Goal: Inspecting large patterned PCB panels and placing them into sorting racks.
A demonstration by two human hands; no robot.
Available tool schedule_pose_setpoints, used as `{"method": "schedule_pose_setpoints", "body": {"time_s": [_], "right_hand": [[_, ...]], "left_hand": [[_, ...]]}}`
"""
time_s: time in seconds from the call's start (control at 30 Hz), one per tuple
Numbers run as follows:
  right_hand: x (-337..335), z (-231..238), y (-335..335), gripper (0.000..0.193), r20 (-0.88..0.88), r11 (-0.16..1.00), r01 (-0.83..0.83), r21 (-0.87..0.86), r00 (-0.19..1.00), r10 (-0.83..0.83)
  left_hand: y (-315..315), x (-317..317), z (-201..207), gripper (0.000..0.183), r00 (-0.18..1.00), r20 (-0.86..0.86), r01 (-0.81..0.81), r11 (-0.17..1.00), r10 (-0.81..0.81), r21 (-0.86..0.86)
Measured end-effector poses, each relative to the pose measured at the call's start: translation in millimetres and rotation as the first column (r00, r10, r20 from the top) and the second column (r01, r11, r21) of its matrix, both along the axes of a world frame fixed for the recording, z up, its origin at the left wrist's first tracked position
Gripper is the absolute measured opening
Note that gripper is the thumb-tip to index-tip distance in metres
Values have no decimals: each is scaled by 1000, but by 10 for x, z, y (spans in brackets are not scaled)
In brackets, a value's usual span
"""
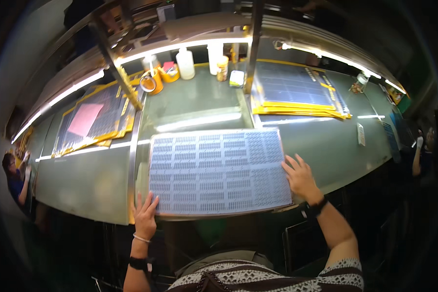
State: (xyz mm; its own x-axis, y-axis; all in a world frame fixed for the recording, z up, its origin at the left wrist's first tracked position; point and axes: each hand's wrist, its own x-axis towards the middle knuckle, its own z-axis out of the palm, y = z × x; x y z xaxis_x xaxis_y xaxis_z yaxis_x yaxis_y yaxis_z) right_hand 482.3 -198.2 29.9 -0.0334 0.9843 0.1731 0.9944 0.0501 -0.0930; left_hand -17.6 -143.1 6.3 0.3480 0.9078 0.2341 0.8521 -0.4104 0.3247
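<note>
A pale blue rectangular panel (199, 170), printed with rows of small dark marks, lies on the bench in front of me. The marks on its right third are patterned differently from those on the left. My left hand (145, 214) touches its near left corner, fingers stretched out and apart. At the right edge rests my right hand (301, 177), its fingers also spread, some at the panel's border. Neither hand is wrapped round the panel, though what lies under the fingertips is hidden.
Yellow-edged dark sheets (297, 92) are stacked at the back right; similar sheets (112, 114) at the left carry a pink paper (86, 119). White bottles (185, 64) and orange containers (152, 82) line the back. Metal posts (254, 53) rise there. Other people (17, 177) work at both sides.
</note>
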Motion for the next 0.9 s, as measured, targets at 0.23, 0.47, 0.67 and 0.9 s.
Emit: {"method": "schedule_pose_setpoints", "body": {"time_s": [0.23,0.47,0.67,0.9], "right_hand": [[435,-238,1161,50,151,999,35,-7,988,-33],[384,-314,1342,43,231,999,-14,-40,973,23],[371,-460,1274,44,285,993,-62,102,958,30],[420,-348,1194,48,246,999,-26,30,969,18]], "left_hand": [[70,82,140,34,998,-52,42,999,-42,-12],[937,349,76,44,987,-87,144,985,-135,99],[1987,746,-199,55,967,-198,-151,987,161,62],[2072,865,-438,61,953,-134,-259,960,271,104]]}}
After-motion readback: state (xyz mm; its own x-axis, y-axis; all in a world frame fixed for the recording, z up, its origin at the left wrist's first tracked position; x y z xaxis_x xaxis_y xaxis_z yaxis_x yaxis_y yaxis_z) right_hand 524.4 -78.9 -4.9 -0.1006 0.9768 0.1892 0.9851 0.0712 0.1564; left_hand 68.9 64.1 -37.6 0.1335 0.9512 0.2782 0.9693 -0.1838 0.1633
